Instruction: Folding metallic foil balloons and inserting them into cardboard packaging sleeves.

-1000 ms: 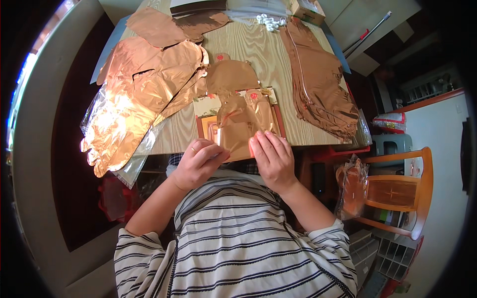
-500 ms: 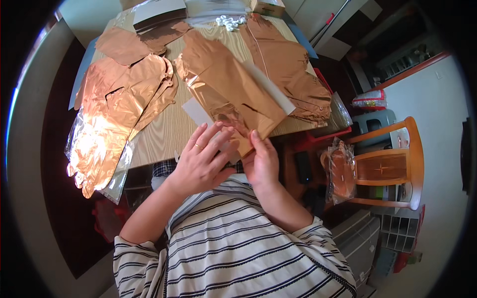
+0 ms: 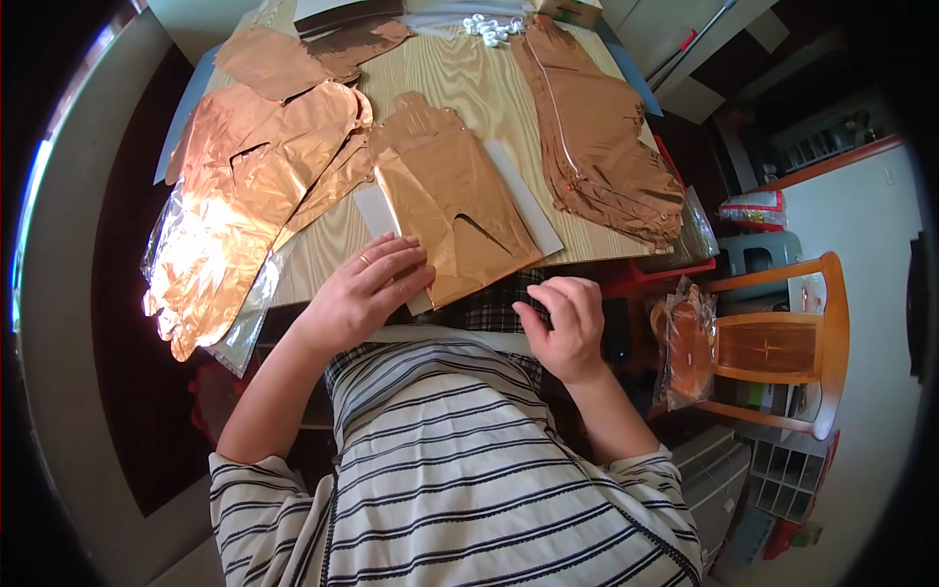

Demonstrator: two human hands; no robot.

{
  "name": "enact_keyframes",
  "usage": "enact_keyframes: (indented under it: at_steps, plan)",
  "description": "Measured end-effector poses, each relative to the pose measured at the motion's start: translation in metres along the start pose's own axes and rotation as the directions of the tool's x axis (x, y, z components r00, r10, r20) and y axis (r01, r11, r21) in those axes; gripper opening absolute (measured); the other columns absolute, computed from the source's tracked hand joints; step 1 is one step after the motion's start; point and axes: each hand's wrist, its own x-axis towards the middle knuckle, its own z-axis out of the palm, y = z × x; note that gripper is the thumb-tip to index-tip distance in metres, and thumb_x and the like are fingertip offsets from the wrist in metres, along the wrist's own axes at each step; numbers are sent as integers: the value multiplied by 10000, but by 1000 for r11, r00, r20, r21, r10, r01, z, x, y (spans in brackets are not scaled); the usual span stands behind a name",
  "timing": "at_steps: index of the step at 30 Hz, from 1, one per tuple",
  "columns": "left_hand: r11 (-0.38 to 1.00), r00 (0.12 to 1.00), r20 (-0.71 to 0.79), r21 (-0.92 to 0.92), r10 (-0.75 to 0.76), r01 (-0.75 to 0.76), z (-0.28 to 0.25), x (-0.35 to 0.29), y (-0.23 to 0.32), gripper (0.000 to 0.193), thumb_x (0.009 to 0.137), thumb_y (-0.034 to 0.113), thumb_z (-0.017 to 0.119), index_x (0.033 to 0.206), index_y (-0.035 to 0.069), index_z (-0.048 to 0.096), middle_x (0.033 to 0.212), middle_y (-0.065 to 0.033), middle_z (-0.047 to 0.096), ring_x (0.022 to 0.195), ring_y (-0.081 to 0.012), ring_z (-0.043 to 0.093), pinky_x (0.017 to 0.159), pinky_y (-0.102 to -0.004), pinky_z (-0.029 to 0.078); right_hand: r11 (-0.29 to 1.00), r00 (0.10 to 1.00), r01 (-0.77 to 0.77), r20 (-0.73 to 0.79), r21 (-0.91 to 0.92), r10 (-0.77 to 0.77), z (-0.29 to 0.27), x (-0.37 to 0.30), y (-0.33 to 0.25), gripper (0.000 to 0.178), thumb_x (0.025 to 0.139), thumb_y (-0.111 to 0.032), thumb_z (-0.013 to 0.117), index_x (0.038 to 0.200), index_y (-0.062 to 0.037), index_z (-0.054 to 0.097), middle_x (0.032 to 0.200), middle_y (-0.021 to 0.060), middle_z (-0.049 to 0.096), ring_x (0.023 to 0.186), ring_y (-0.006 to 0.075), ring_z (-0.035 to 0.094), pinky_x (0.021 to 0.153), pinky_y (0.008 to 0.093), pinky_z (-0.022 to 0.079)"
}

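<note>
A flat copper-coloured foil balloon (image 3: 460, 220), folded into a packet with a narrow part sticking out at its far end, lies at the near edge of the table. Under it a white card (image 3: 523, 201) shows along both sides. The fingers of my left hand (image 3: 367, 289) lie stretched over the packet's near left edge, holding nothing. Just right of its near corner, my right hand (image 3: 567, 328) is off the foil, with fingers loosely bent, thumb apart and nothing in it.
More foil balloons lie in a shiny pile (image 3: 264, 181) at left and a stack (image 3: 606, 127) at right. White curled pieces (image 3: 492, 29) sit at the table's far side. A wooden chair (image 3: 773, 338) with a bagged copper packet (image 3: 685, 342) stands at right.
My right hand has let go of the foil and moved right. The foil, lifted and tilted before, now lies flatter and folded over the card. My left hand has come down on its left edge.
</note>
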Motion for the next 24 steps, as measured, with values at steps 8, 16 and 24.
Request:
enact_keyframes:
  at_steps: [8, 16, 24]
  plan:
    - [986, 998, -46, -161, -51, 43, -10, 7, -13, 389, 813, -41, 640, 1197, 15, 673, 1214, -187, 639, 1187, -378, 616, 1076, -519, 454, 893, 896, 434, -46, -117, -442, 29, 39, 20, 270, 823, -128, 754, 1073, -55, 684, 1037, 59, 660, 972, 228, 619, 838, 383, 485]
    - [987, 995, -97, -161, -35, 19, -17, 12, -20, 416, 815, -117, 598, 1205, 5, 675, 1206, -197, 641, 1178, -392, 621, 1060, -517, 472, 862, 881, 460, -14, -211, -473, 22, 66, 24, 323, 863, -159, 736, 1164, -53, 689, 1119, 88, 683, 1030, 243, 637, 882, 385, 491]
    - [968, 991, -103, -245, -80, 53, 0, -1, -22, 453, 795, -157, 571, 1201, 14, 679, 1222, -203, 629, 1182, -392, 616, 1059, -526, 469, 854, 858, 499, -54, -148, -511, 36, 52, 24, 285, 875, -152, 719, 1138, -51, 677, 1118, 89, 676, 1026, 246, 644, 883, 386, 506]
